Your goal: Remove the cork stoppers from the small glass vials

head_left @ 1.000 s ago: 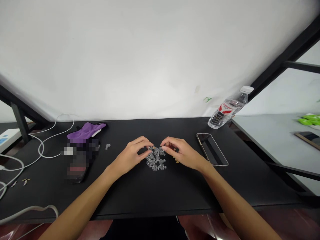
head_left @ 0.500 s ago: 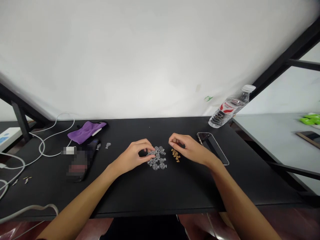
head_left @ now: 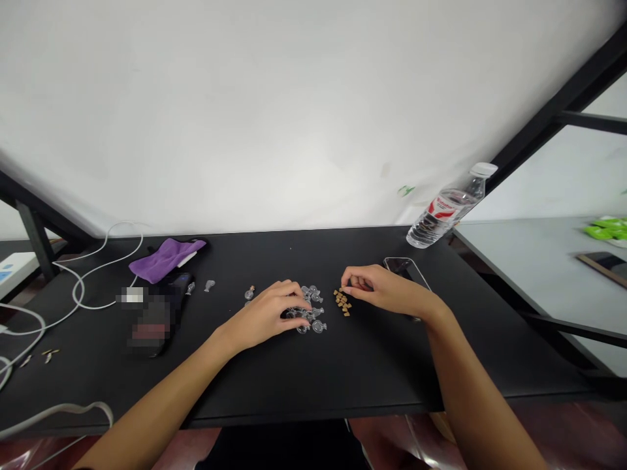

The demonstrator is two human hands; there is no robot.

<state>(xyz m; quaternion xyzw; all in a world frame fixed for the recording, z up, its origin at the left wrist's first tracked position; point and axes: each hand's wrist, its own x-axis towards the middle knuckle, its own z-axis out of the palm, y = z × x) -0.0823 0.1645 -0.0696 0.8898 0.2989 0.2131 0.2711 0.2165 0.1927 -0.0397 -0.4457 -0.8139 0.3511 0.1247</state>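
Note:
My left hand (head_left: 274,311) reaches over a cluster of tiny clear glass bottles (head_left: 318,326), its thumb and fingers spread apart at the cluster's left side. Those fingers hide part of the cluster; whether they touch a bottle, I cannot tell. To the right lies a small pile of brown cork stoppers (head_left: 342,301). At the pile's upper right edge my right hand (head_left: 375,286) has thumb and index finger pinched together; anything between the tips is hidden. A tiny bottle with a cork in its neck (head_left: 249,293) lies left of my left hand.
A phone (head_left: 409,269) lies partly behind my right hand. A water bottle (head_left: 443,207) stands at the back right. On the left are a purple cloth pouch (head_left: 166,260), a dark phone-like object (head_left: 151,320), white cables (head_left: 83,287) and two more tiny bottles (head_left: 209,285).
My right hand has shifted slightly right, its fingertips now beside the cork pile. My left hand has turned a little over the bottles, and a corked bottle now shows at its left.

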